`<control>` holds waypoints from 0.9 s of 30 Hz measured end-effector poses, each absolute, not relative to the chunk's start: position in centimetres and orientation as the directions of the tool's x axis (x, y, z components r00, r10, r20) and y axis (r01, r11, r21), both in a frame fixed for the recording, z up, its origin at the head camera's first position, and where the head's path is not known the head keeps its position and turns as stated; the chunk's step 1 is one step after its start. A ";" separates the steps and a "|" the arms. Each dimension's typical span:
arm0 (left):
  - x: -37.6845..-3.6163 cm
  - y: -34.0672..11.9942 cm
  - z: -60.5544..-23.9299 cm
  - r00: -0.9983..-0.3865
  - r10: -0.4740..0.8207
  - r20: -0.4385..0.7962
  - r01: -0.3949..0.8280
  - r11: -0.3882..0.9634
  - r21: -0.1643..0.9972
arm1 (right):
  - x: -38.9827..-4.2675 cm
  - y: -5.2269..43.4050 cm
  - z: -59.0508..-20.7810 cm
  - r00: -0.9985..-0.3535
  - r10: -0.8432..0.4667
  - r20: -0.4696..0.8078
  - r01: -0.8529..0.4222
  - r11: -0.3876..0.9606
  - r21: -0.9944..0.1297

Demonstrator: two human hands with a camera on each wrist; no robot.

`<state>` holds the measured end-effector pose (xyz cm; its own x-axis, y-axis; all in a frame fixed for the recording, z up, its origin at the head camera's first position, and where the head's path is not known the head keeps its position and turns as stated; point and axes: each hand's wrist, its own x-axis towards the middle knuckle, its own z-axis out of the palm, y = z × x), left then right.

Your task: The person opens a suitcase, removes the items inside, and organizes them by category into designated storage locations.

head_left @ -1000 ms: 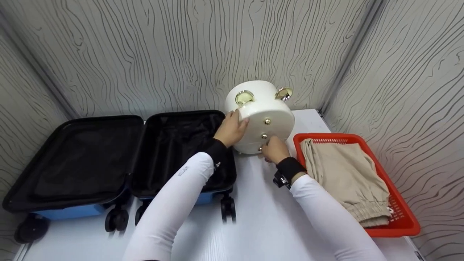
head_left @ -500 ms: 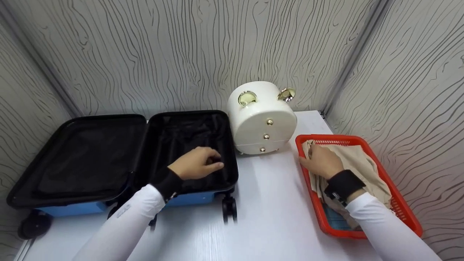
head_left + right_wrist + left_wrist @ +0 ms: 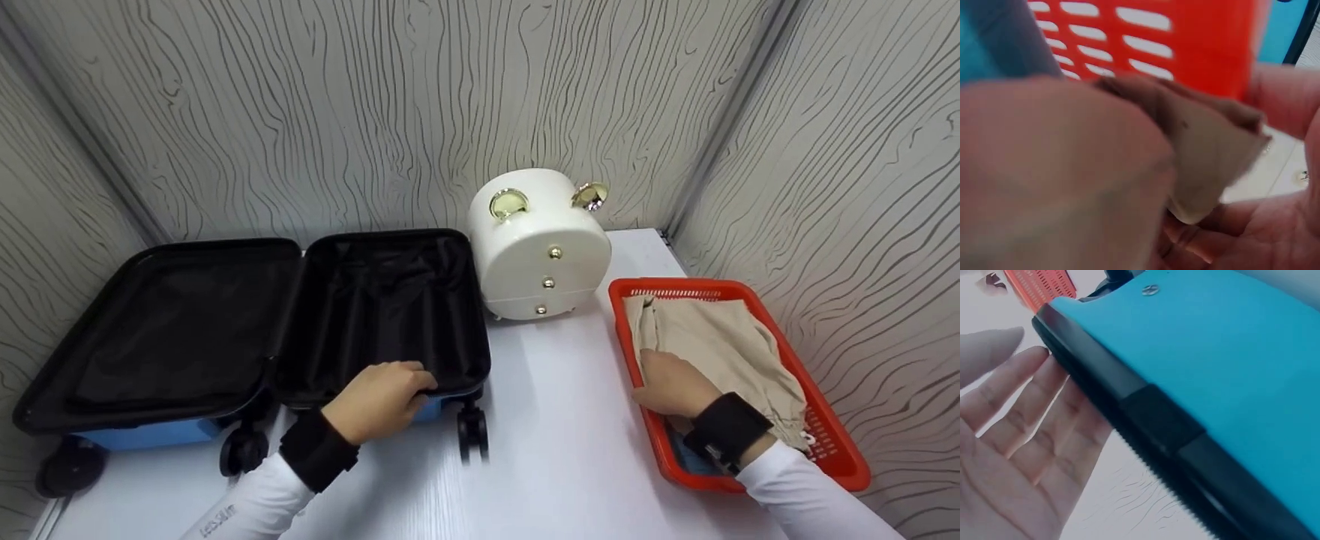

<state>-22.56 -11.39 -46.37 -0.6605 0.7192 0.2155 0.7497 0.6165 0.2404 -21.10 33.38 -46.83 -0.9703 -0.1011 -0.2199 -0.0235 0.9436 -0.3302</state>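
A blue suitcase (image 3: 390, 315) with black lining lies spread open on the white table. My left hand (image 3: 382, 401) is at its front edge; in the left wrist view the nearly straight fingers (image 3: 1039, 410) touch the black zipped rim beside the blue shell (image 3: 1213, 371). My right hand (image 3: 675, 384) is in the red basket (image 3: 679, 285) at its left side, holding the edge of the folded beige trousers (image 3: 712, 330). In the right wrist view the beige cloth (image 3: 1202, 152) sits between thumb and curled fingers, partly blurred.
Between suitcase and basket stands a round white drawer box (image 3: 544, 232) with gold knobs and ear-shaped gold pieces, against the back wall. Some blue cloth (image 3: 694, 457) shows under the trousers. Black wheels (image 3: 472, 431) jut from the suitcase's front.
Both hands have left the white box. My right hand has moved right into the basket and shifted forward along the trousers' edge; my left hand has come down to the suitcase's front rim.
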 end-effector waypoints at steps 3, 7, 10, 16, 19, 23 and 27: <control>-22.6 -11.4 -46.7 -0.656 0.719 0.230 0.755 0.618 0.221 | -21.4 33.4 -47.0 -0.971 -0.104 -0.215 -0.022 0.935 -0.354; -22.6 -11.4 -47.2 -0.649 0.720 0.244 0.761 0.617 0.203 | -22.3 33.7 -47.2 -0.970 -0.108 -0.218 -0.022 0.933 -0.360; -22.5 -11.4 -47.6 -0.653 0.709 0.267 0.757 0.623 0.197 | -23.3 34.1 -46.8 -0.973 -0.113 -0.203 -0.033 0.932 -0.361; -22.5 -11.1 -48.1 -0.656 0.685 0.317 0.751 0.636 0.179 | -27.3 36.5 -48.3 -0.980 -0.137 -0.147 -0.073 0.924 -0.374; -22.4 -10.8 -48.3 -0.662 0.675 0.325 0.743 0.649 0.164 | -31.0 39.2 -51.7 -0.986 -0.130 -0.105 -0.083 0.927 -0.365; -22.2 -10.6 -48.4 -0.670 0.666 0.328 0.733 0.665 0.145 | -35.4 41.6 -55.0 -0.989 -0.129 -0.072 -0.097 0.935 -0.342; -22.1 -10.6 -48.5 -0.671 0.660 0.338 0.727 0.674 0.129 | -36.4 40.5 -53.3 -0.986 -0.138 -0.090 -0.104 0.945 -0.310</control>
<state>-22.06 -10.57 -48.46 -0.6713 0.6598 0.3377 0.7274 0.6740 0.1292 -36.43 40.51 -53.27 -0.9863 -0.1380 -0.0898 -0.1041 0.9451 -0.3098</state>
